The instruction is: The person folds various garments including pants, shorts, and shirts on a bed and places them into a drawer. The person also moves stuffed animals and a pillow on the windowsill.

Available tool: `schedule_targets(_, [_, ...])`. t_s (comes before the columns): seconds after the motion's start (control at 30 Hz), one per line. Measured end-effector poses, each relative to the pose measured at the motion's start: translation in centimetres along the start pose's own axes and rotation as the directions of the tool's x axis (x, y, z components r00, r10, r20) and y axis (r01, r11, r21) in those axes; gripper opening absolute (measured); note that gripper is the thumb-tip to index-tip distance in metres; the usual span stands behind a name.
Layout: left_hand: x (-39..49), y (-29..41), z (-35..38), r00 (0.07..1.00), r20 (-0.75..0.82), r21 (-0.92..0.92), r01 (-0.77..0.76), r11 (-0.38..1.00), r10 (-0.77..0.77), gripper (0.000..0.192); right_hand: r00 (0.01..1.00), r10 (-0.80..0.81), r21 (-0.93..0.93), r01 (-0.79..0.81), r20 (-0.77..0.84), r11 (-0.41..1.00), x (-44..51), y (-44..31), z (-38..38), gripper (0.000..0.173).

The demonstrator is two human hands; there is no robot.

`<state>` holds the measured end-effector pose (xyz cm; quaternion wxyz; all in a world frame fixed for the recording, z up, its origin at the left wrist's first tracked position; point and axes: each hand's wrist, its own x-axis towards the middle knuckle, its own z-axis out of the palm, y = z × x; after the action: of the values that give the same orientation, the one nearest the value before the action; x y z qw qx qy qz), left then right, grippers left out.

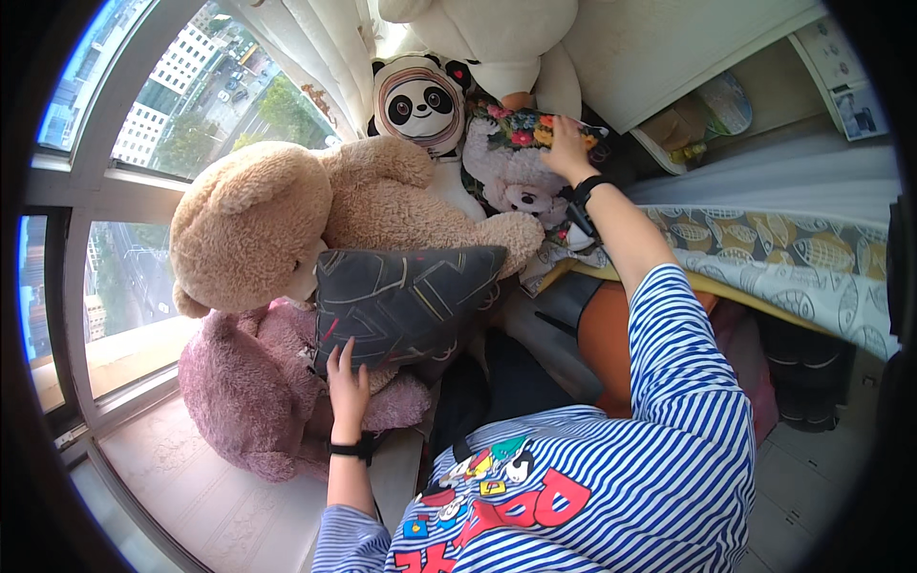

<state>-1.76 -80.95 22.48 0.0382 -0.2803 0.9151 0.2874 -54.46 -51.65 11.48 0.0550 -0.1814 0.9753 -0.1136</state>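
Note:
My left hand (349, 390) rests with spread fingers against the lower left corner of a dark grey patterned cushion (408, 301), which leans on a large tan teddy bear (258, 215). Below that hand lies a pink plush bear (243, 394). My right hand (567, 149) reaches out to a cushion with a floral and grey bear print (512, 154), its fingers on the flowered upper edge; whether they grip it is hidden. Beside this cushion, to its left, sits a panda-shaped plush (420, 107). A big white plush bear (494, 36) is above them.
Windows (165, 93) with a sill line the left side. White curtains (315, 50) hang at the upper left. On the right are a bed edge with fish-print fabric (781, 247), an open shelf (759, 86) holding things, and an orange object (609, 344) below the bed edge.

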Motion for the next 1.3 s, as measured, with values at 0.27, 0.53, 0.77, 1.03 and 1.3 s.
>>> schedule_targets(0.27, [-4.7,1.2,-0.8,0.957,0.117,-0.027,0.272,0.962,-0.267,0.043,0.91,0.228,-0.193,-0.168,0.347,0.967,3.7,3.1,2.0,0.096])
schedule_targets(0.53, [-2.1,4.5,1.5,0.975,0.121,-0.101,0.197,0.975,-0.184,0.042,0.978,-0.179,0.207,0.154,0.11,0.966,-4.9,-1.4,0.3,0.038])
schedule_targets(0.77, [2.2,9.8,-1.3,0.971,0.238,-0.342,0.086,0.936,-0.003,0.044,0.881,-0.341,0.368,0.451,-0.327,0.813,-9.9,-2.8,-13.0,0.041])
schedule_targets(1.03, [14.9,19.8,2.7,0.988,0.11,-0.774,0.015,0.633,0.112,0.114,0.945,0.307,0.963,-0.026,0.111,-0.268,-14.6,-0.4,-12.9,0.04])
schedule_targets(1.3, [27.2,28.4,7.1,0.897,-0.285,-0.67,-0.439,0.598,0.338,0.062,0.891,0.402,0.967,-0.252,0.211,0.051,-18.1,0.4,-5.5,0.098])
